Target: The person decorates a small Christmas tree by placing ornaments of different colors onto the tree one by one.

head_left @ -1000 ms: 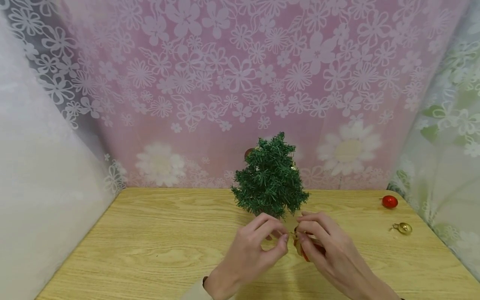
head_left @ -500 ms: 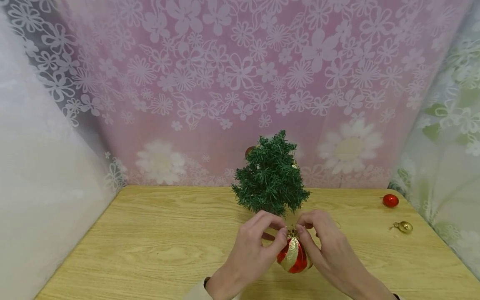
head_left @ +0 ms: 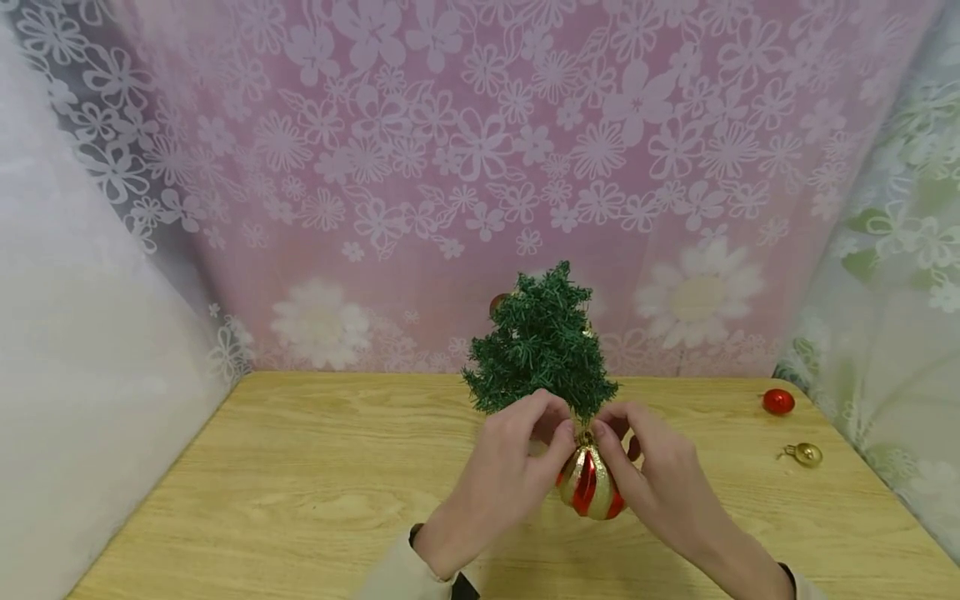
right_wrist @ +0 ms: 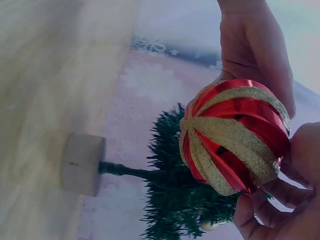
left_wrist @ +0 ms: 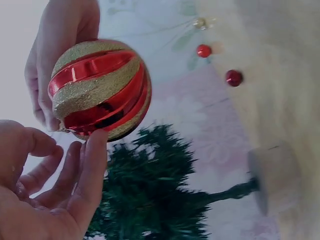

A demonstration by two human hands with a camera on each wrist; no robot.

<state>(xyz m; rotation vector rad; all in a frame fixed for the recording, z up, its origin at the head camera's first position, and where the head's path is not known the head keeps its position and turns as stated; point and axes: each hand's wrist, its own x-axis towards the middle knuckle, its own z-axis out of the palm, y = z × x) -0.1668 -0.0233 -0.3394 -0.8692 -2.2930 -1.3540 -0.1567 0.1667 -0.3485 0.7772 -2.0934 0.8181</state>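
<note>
A red bauble with glittery gold swirls (head_left: 588, 486) hangs cap upward between the two hands, in front of the small Christmas tree (head_left: 543, 346). My left hand (head_left: 517, 458) pinches at its gold cap from the left, thumb and forefinger close together. From the right, my right hand (head_left: 656, 471) does the same with thumb and fingertips. The hanging loop is largely hidden by the fingers. In the left wrist view the striped bauble (left_wrist: 100, 90) blocks part of the right hand (left_wrist: 67, 45). The right wrist view shows the bauble (right_wrist: 235, 135) from below.
On the wooden table (head_left: 322, 483), a red bauble (head_left: 778, 402) and a small gold bauble (head_left: 807, 454) lie at the right. Ornaments hang on the tree's far side, one reddish (head_left: 498, 304). The tree stands on a round base (right_wrist: 84, 164). Patterned curtains (head_left: 450, 167) enclose the table.
The striped bauble, mostly hidden behind the right hand at first, has swung into view below the fingertips. Both hands have then lifted it slightly toward the tree.
</note>
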